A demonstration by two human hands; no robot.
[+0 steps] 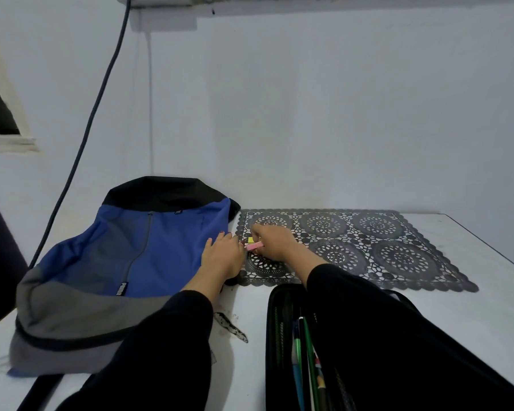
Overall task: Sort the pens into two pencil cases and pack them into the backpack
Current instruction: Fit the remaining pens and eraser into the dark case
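A blue, grey and black backpack (125, 262) lies flat on the white table at the left. My left hand (223, 256) rests open on its right edge, fingers straight. Just right of it, over the black lace placemat (383, 250), my right hand (275, 243) grips a pink highlighter (254, 246) and a yellow one (250, 240); most of both is hidden by the fingers. An open black pencil case (282, 351) lies near the front edge under my right forearm, with several pens (306, 360) inside it.
The white table (472, 336) meets the wall at the back and ends at its right edge. A dark cable (95, 114) hangs down the wall behind the backpack. A small patterned strip (232, 327) lies between the backpack and the pencil case.
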